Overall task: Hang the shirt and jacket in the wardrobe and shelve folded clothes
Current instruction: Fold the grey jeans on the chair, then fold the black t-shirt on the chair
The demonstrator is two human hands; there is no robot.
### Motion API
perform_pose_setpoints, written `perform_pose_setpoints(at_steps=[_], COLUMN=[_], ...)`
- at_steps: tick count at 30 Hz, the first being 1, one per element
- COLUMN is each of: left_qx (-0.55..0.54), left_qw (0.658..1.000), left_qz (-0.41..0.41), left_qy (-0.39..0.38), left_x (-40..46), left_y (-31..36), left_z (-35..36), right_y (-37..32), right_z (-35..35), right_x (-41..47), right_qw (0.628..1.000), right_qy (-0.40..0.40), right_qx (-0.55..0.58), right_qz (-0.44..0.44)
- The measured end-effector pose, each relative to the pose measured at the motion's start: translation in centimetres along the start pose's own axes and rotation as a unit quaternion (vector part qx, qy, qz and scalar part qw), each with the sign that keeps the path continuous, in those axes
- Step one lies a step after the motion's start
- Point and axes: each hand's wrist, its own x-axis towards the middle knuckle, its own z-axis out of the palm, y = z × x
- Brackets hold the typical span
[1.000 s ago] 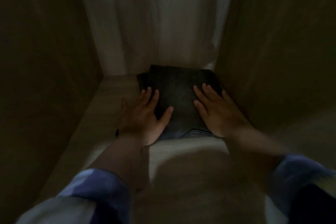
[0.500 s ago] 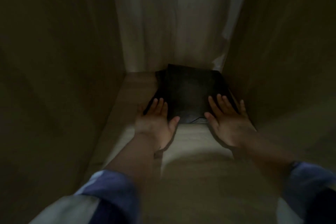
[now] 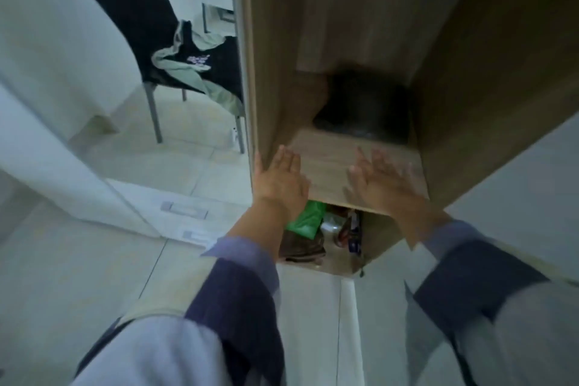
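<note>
A dark folded garment (image 3: 363,106) lies at the back of a wooden wardrobe shelf (image 3: 329,166). Both my hands hover flat over the shelf's front edge, clear of the garment. My left hand (image 3: 279,180) is by the wardrobe's left side panel, fingers spread, holding nothing. My right hand (image 3: 382,182) is blurred, palm down, fingers apart and empty. A black and pale green garment (image 3: 194,69) is draped over a chair to the left of the wardrobe.
The chair (image 3: 156,78) with metal legs stands on the tiled floor to the left. A white cabinet (image 3: 62,110) fills the left side. Below the shelf, a lower compartment holds a green bag (image 3: 307,219) and assorted items.
Both hands have pulled back off the folded garment to the shelf's front edge. My head has drawn out of the dark compartment, so the room, chair and lower compartment now show.
</note>
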Motion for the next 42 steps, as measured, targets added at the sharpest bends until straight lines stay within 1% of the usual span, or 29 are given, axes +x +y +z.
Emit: perform_pose_setpoints(at_steps=[2,6,10,14,17,21,26,28,30,31,35,39,42], left_qx=[-0.006,-0.005,0.003,-0.009,-0.030,-0.037,-0.089,-0.107,-0.112,-0.122,-0.152,-0.176,-0.178], left_qw=[0.999,0.994,0.982,0.961,0.936,0.892,0.845,0.824,0.801,0.795,0.780,0.772,0.771], left_qz=[-0.035,-0.101,-0.185,-0.276,-0.352,-0.451,-0.527,-0.556,-0.587,-0.592,-0.603,-0.607,-0.609], left_qy=[0.019,0.036,0.025,0.002,-0.002,-0.009,-0.007,-0.017,-0.041,-0.053,-0.061,-0.065,-0.058], left_x=[-4.0,-13.0,-22.7,-32.5,-39.6,-48.8,-59.3,-63.1,-71.6,-73.7,-76.5,-76.7,-75.9], left_y=[-1.1,-3.6,-6.2,-9.7,-13.5,-19.4,-26.1,-28.3,-30.6,-31.6,-35.3,-39.6,-42.7], left_z=[-0.3,-0.9,-0.2,1.3,2.7,4.4,7.5,9.9,16.7,18.9,24.7,30.6,34.3], right_y=[-2.6,-6.8,-11.1,-17.0,-22.8,-31.6,-42.4,-46.0,-49.7,-51.0,-55.1,-59.5,-63.3], right_z=[-0.6,-0.5,1.3,3.4,5.2,8.5,14.1,17.1,25.8,28.2,34.3,40.8,45.3], right_x=[-2.3,-8.6,-15.6,-21.4,-25.6,-31.3,-38.2,-40.7,-47.3,-49.0,-50.8,-50.3,-48.4], right_qw=[0.999,0.986,0.971,0.950,0.925,0.881,0.837,0.820,0.799,0.791,0.776,0.759,0.742], right_qy=[0.016,0.050,0.027,0.006,0.003,0.010,-0.016,-0.025,-0.055,-0.076,-0.145,-0.176,-0.174], right_qx=[-0.002,-0.029,-0.062,-0.095,-0.114,-0.143,-0.168,-0.179,-0.176,-0.174,-0.116,-0.114,-0.130], right_qz=[-0.040,-0.156,-0.229,-0.296,-0.363,-0.451,-0.521,-0.543,-0.572,-0.582,-0.603,-0.617,-0.634])
